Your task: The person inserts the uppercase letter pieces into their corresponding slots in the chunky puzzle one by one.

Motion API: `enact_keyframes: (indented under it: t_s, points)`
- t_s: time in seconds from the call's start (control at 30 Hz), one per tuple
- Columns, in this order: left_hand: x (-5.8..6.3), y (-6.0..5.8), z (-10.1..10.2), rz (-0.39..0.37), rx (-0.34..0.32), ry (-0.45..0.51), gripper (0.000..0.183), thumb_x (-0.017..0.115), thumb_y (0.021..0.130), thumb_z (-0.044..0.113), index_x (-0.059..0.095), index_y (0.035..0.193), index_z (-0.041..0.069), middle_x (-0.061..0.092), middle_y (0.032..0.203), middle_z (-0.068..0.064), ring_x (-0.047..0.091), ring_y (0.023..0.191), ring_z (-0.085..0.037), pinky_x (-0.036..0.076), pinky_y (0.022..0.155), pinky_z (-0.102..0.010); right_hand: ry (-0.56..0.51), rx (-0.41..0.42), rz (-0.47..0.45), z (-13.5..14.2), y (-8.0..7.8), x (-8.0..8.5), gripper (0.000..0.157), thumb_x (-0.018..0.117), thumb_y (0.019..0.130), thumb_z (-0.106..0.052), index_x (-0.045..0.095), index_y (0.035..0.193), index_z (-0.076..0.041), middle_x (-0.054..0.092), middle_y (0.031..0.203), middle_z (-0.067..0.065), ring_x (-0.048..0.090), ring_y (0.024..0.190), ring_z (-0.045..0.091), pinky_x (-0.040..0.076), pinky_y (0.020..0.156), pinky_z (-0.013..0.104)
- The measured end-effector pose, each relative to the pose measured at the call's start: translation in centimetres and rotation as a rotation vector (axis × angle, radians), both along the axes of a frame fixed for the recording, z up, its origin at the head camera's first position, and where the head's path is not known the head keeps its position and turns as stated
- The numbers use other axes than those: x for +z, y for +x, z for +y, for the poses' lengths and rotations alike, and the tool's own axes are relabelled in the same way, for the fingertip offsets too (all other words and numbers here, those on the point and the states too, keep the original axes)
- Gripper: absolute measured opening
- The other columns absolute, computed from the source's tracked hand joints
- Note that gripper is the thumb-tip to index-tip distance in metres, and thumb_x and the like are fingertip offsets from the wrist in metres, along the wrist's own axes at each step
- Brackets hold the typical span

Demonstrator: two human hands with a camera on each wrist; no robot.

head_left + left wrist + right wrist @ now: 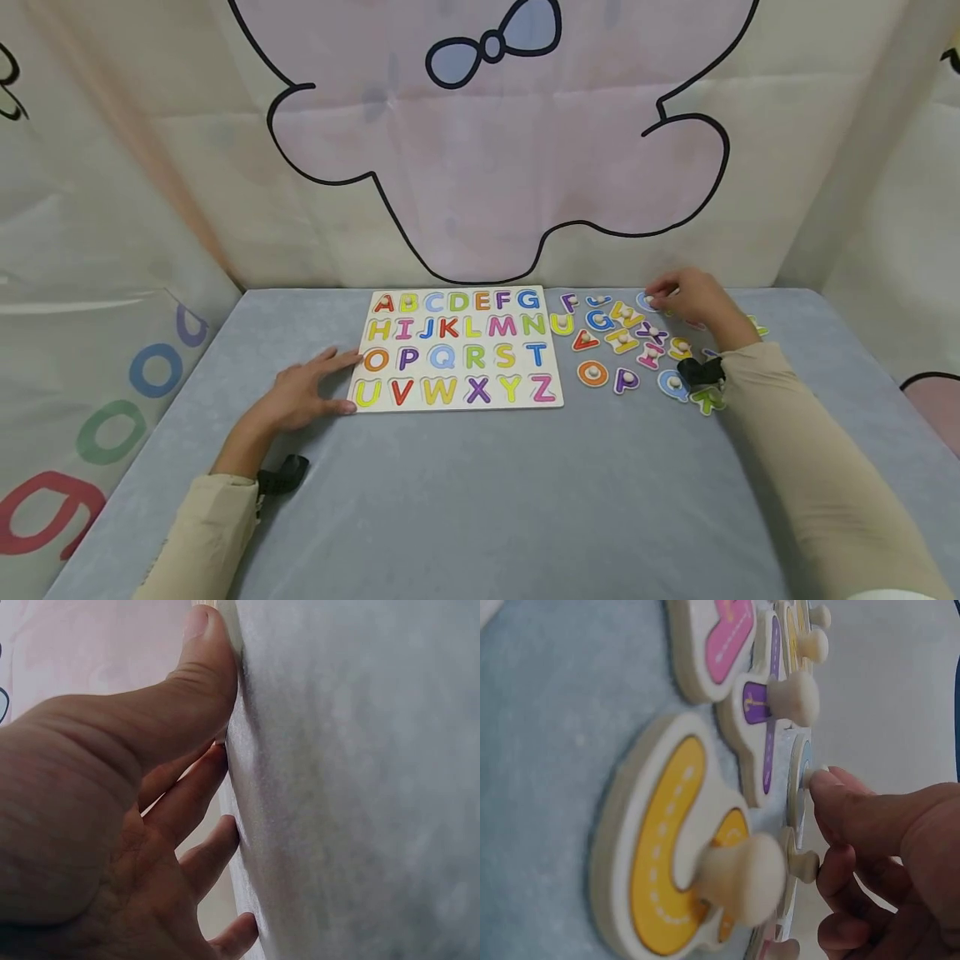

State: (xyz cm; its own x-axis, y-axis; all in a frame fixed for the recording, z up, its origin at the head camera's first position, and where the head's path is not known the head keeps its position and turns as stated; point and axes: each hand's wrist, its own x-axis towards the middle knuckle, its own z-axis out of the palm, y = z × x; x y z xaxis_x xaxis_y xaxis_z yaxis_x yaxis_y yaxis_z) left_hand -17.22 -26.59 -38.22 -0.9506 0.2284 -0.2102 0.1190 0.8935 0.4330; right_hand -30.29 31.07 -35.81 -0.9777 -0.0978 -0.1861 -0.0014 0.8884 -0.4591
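A white alphabet puzzle board (457,408) with coloured letters lies on the table; small knobs seem to show on its A and B. My left hand (303,390) rests at the board's left edge, thumb and fingers spread and touching it. In the left wrist view, the thumb (206,652) lies along the board's edge. To the right of the board, my right hand (693,300) pinches the knob of a light blue letter piece (800,784), which looks like a C. Its lower part is hidden by the fingers. A yellow letter piece (656,847) and a purple X piece (757,701) lie nearby.
Several knobbed letter pieces are scattered right of the board, among them an orange O (592,373), a purple P (626,381) and a green K (707,402). A blue-grey cloth (480,500) covers the table. A printed curtain (480,167) hangs behind the far edge.
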Motion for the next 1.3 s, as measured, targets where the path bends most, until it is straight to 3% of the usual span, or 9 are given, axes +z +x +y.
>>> enact_keyframes:
  t_s: [0.4,0.83,1.07,1.3]
  points:
    - [-0.2,-0.3,0.1,-0.02,0.009,-0.006,0.083,0.081,0.08,0.032,0.042,0.152,0.018,0.025,0.16,-0.031,0.023,0.148,-0.05,0.016,0.111,-0.073,-0.007,0.016,0.029,-0.8,-0.1,-0.1,0.028,0.066,0.096,-0.016,0.068,0.116,0.003,0.064,0.108,0.023,0.054,0.098,0.036,0.046,0.085,0.048]
    - [-0.1,-0.3,0.3,-0.036,0.035,-0.034,0.083,0.081,0.081,0.034,0.042,0.152,0.02,0.022,0.161,-0.029,0.023,0.146,-0.053,0.016,0.11,-0.075,0.007,0.031,0.016,-1.8,-0.2,0.5,0.027,0.065,0.096,-0.015,0.067,0.116,0.003,0.063,0.11,0.024,0.053,0.097,0.036,0.046,0.083,0.047]
    - [0.1,-0.3,0.4,-0.025,0.039,-0.031,0.083,0.081,0.081,0.032,0.042,0.152,0.019,0.023,0.161,-0.03,0.023,0.147,-0.051,0.016,0.111,-0.073,0.03,0.101,0.096,-4.4,-0.4,2.3,0.028,0.067,0.096,-0.02,0.07,0.113,0.002,0.067,0.108,0.023,0.056,0.098,0.036,0.046,0.082,0.046]
    - [-0.2,-0.2,0.2,-0.018,0.024,-0.011,0.082,0.082,0.08,0.033,0.043,0.151,0.019,0.024,0.161,-0.029,0.022,0.149,-0.049,0.015,0.112,-0.072,0.034,0.162,0.138,-8.4,-0.2,2.3,0.025,0.067,0.095,-0.019,0.071,0.112,0.0,0.07,0.104,0.019,0.058,0.096,0.033,0.048,0.08,0.042]
